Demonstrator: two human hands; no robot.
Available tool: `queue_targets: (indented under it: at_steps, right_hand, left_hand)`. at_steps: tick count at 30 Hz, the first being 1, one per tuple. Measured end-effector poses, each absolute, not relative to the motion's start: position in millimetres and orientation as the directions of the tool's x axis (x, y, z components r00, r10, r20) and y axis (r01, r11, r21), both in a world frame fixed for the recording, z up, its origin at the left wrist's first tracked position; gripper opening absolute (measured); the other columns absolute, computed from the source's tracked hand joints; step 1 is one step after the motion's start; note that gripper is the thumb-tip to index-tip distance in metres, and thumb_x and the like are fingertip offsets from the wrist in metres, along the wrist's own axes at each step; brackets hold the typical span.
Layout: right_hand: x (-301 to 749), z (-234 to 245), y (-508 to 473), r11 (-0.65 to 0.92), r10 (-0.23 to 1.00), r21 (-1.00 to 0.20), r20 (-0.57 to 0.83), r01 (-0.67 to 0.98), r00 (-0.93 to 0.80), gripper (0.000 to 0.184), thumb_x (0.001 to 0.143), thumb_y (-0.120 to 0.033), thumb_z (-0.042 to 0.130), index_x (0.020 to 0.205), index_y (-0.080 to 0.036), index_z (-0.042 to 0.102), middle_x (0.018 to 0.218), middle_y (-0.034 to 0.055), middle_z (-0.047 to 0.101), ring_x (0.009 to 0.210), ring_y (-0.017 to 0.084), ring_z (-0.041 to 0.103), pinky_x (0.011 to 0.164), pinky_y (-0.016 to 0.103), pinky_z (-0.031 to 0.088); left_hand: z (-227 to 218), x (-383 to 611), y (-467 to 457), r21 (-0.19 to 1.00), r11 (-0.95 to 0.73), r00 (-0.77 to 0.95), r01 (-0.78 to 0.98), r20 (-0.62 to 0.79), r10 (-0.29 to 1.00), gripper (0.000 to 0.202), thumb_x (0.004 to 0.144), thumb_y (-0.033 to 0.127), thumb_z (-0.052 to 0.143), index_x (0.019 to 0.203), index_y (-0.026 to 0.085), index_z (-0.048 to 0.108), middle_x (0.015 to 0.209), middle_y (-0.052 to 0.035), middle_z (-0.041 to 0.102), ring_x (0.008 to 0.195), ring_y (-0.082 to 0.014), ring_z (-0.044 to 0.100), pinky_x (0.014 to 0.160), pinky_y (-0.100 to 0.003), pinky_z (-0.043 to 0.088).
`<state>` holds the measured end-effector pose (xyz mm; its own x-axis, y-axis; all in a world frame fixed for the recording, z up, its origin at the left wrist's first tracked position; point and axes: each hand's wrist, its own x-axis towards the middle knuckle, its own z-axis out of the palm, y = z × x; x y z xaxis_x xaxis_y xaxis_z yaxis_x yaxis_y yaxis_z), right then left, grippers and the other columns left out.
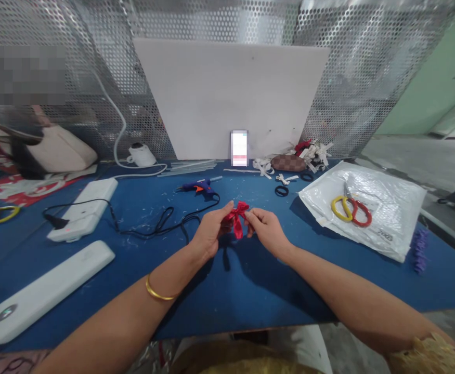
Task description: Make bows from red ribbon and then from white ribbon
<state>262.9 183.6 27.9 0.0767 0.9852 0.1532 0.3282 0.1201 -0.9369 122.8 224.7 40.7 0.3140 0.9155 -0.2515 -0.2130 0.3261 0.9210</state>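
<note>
A small red ribbon bow (237,218) is held just above the blue table (250,291) between both hands. My left hand (210,232) pinches its left loop, fingers closed on it. My right hand (266,230) pinches the right side, fingers also closed. The bow's tails hang down between the hands. A gold bangle circles my left wrist.
A blue glue gun (198,186) with a black cord lies behind the hands. Yellow and red scissors (350,209) rest on a white plastic bag (383,218) to the right. White power strips (82,208) lie left. Ribbon scraps, hair ties (281,190), a phone (239,148) and a white board stand at the back.
</note>
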Motion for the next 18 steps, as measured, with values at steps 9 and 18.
queue_targets:
  at_steps: [9,18]
  right_hand:
    - [259,28,174,0.436,0.885,-0.532,0.402,0.726,-0.236,0.027,0.092,-0.025,0.038,0.067,-0.017,0.047,0.064,0.0006,0.054,0.058,0.011,0.046,0.057,0.024,0.029]
    - [254,29,165,0.589,0.775,-0.254,0.445,0.767,-0.449,0.026,0.091,-0.021,0.032,0.073,-0.016,0.050,0.067,0.0043,0.058,0.058,0.013,0.046,0.057,0.028,0.027]
  left_hand:
    - [47,125,221,0.854,0.442,0.297,-0.274,-0.362,0.884,0.020,0.052,0.021,0.079,0.066,0.010,0.069,0.061,-0.0033,0.065,0.054,-0.0104,0.056,0.052,-0.020,0.041]
    - [42,124,221,0.823,0.515,0.317,-0.241,-0.435,0.843,0.018,0.047,0.019,0.078,0.058,0.011,0.069,0.058,-0.0044,0.064,0.053,-0.0116,0.056,0.052,-0.021,0.042]
